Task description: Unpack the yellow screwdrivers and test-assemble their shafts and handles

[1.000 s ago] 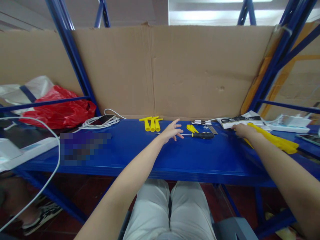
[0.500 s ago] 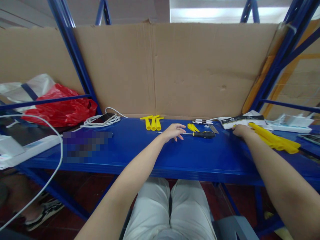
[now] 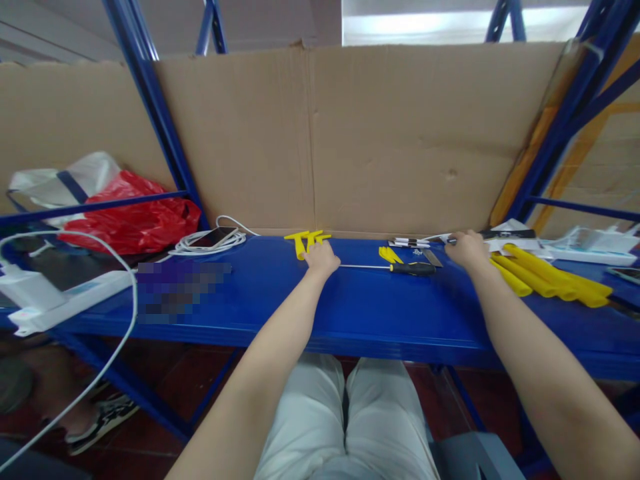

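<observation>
Three yellow T-shaped plastic pieces [image 3: 299,249] lie side by side near the cardboard. My left hand [image 3: 321,259] is over the right-hand ones, its fingers closed round them and partly hidden. My right hand [image 3: 468,251] is curled over the left end of a flat black-and-white box [image 3: 510,235]; its fingertips are hard to make out. Between the hands lies a screwdriver [image 3: 413,269] with a black handle and a long shaft pointing toward my left hand. Small yellow strips [image 3: 389,255] and a flat metal blade [image 3: 431,257] are just behind it.
Long yellow tubes [image 3: 545,273] lie right of my right hand. White-and-black pens or sticks [image 3: 407,243] rest at the back. To the left are a coiled white cable [image 3: 200,249], a power strip [image 3: 70,303] and a red bag [image 3: 145,213]. Cardboard [image 3: 390,140] stands behind the blue table [image 3: 380,313].
My left hand has moved left from above the screwdriver shaft to the yellow T-shaped pieces and closed. My right hand has shifted left onto the box's end. The view has turned slightly.
</observation>
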Demonstrator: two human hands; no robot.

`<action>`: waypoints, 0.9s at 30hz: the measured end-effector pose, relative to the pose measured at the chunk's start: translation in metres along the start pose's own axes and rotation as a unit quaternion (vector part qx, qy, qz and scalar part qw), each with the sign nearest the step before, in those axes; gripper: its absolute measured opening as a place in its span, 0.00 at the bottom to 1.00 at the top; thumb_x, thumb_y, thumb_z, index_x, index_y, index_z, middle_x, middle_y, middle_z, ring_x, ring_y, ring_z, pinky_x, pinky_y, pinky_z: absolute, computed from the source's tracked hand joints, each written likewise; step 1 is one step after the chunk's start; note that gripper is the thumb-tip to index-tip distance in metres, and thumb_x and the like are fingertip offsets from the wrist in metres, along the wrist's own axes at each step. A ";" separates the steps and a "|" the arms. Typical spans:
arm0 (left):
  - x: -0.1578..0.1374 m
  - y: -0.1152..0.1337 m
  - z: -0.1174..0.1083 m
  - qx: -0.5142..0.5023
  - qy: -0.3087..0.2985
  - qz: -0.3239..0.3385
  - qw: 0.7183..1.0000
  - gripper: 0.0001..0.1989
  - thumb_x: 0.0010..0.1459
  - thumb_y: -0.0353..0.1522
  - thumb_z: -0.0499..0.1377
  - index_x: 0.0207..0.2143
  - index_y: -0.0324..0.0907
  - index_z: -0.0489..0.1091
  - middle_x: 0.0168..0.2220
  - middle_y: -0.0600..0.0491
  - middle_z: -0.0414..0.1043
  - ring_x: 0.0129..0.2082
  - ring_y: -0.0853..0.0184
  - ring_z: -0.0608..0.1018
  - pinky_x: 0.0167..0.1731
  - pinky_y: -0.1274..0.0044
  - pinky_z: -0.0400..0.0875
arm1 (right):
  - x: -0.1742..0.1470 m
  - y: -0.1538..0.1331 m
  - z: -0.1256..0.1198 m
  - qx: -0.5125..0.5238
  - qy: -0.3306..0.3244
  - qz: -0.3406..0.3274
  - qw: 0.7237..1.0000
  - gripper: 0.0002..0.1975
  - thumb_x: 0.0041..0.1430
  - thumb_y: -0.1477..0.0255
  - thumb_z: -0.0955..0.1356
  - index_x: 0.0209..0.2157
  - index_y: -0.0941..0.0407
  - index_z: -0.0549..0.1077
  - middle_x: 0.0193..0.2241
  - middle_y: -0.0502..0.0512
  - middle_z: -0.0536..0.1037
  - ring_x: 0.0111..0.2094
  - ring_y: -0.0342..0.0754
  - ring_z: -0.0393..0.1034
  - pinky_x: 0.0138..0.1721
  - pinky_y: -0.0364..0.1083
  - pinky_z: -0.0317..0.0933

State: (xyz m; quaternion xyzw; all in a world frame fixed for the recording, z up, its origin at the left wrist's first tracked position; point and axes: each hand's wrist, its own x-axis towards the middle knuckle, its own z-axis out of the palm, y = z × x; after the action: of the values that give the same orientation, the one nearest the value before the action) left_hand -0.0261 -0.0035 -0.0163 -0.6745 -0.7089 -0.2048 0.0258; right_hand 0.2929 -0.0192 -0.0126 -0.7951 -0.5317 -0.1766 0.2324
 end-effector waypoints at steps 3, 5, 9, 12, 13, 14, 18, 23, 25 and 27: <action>0.002 -0.002 0.003 0.025 -0.020 0.000 0.999 0.23 0.53 0.30 0.54 0.52 0.41 0.67 0.54 0.41 0.66 0.57 0.52 0.65 0.53 0.57 0.59 | -0.002 0.000 0.002 0.012 0.013 -0.066 0.998 0.19 0.55 0.70 0.61 0.46 0.58 0.75 0.47 0.65 0.71 0.50 0.59 0.64 0.49 0.56 0.58; 0.003 -0.004 0.005 0.032 -0.026 -0.001 0.999 0.22 0.52 0.29 0.54 0.51 0.42 0.69 0.53 0.41 0.67 0.58 0.51 0.64 0.53 0.55 0.57 | -0.003 -0.002 0.000 0.022 0.012 -0.086 0.996 0.19 0.55 0.70 0.61 0.45 0.59 0.75 0.46 0.65 0.71 0.50 0.59 0.64 0.50 0.55 0.59; 0.006 -0.008 0.008 0.015 -0.025 0.002 1.000 0.21 0.52 0.27 0.54 0.50 0.42 0.70 0.50 0.39 0.70 0.58 0.48 0.63 0.52 0.52 0.56 | -0.004 -0.006 0.000 0.045 0.003 -0.105 0.993 0.18 0.56 0.70 0.61 0.45 0.58 0.75 0.46 0.64 0.71 0.50 0.58 0.64 0.50 0.53 0.58; 0.009 -0.012 0.011 -0.006 0.003 0.008 1.000 0.20 0.53 0.26 0.52 0.47 0.42 0.73 0.46 0.39 0.73 0.55 0.48 0.66 0.53 0.50 0.53 | -0.003 -0.006 0.004 0.052 -0.013 -0.126 0.991 0.17 0.56 0.71 0.61 0.44 0.58 0.75 0.45 0.63 0.72 0.50 0.57 0.64 0.50 0.52 0.58; 0.010 -0.012 0.011 -0.013 0.018 0.012 1.000 0.19 0.53 0.27 0.52 0.47 0.42 0.73 0.45 0.40 0.74 0.55 0.48 0.67 0.54 0.49 0.51 | -0.003 -0.006 0.005 0.053 -0.016 -0.132 0.990 0.17 0.56 0.71 0.61 0.44 0.58 0.75 0.45 0.63 0.73 0.50 0.56 0.64 0.50 0.51 0.58; 0.010 -0.012 0.011 -0.022 0.033 0.017 0.999 0.19 0.54 0.27 0.53 0.46 0.43 0.74 0.44 0.41 0.75 0.54 0.48 0.67 0.54 0.49 0.49 | -0.002 -0.006 0.006 0.055 -0.018 -0.136 0.989 0.17 0.56 0.71 0.61 0.44 0.57 0.75 0.44 0.63 0.73 0.50 0.56 0.64 0.50 0.51 0.58; 0.007 -0.007 0.008 -0.070 0.068 0.037 0.995 0.18 0.56 0.29 0.52 0.47 0.42 0.73 0.42 0.42 0.76 0.51 0.50 0.71 0.56 0.51 0.47 | -0.001 -0.007 0.010 0.067 -0.018 -0.147 0.987 0.17 0.56 0.70 0.62 0.44 0.57 0.75 0.44 0.61 0.74 0.50 0.56 0.64 0.50 0.52 0.59; 0.007 0.002 0.006 -0.185 0.078 0.072 0.977 0.18 0.57 0.31 0.54 0.50 0.41 0.72 0.45 0.44 0.75 0.49 0.55 0.74 0.54 0.63 0.60 | -0.001 -0.011 0.008 0.096 -0.022 -0.166 0.981 0.17 0.55 0.72 0.62 0.44 0.60 0.75 0.45 0.63 0.74 0.50 0.55 0.65 0.51 0.50 0.58; 0.009 0.006 0.010 -0.266 0.072 0.081 0.958 0.18 0.57 0.31 0.55 0.50 0.40 0.71 0.45 0.45 0.76 0.48 0.59 0.75 0.50 0.69 0.66 | -0.002 -0.014 0.005 0.113 -0.031 -0.166 0.979 0.16 0.54 0.73 0.63 0.44 0.61 0.75 0.45 0.64 0.75 0.49 0.54 0.67 0.51 0.50 0.58; 0.012 0.010 0.013 -0.362 0.051 0.076 0.927 0.17 0.58 0.30 0.55 0.49 0.38 0.71 0.41 0.46 0.77 0.43 0.63 0.78 0.45 0.73 0.70 | -0.004 -0.017 0.003 0.138 -0.042 -0.157 0.977 0.16 0.55 0.73 0.64 0.43 0.61 0.75 0.45 0.63 0.75 0.48 0.54 0.68 0.51 0.50 0.59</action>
State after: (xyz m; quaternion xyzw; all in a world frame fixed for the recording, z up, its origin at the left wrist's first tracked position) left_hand -0.0140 0.0122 -0.0220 -0.6786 -0.5304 -0.4792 -0.1688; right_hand 0.2755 -0.0153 -0.0139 -0.6687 -0.6784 -0.1018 0.2870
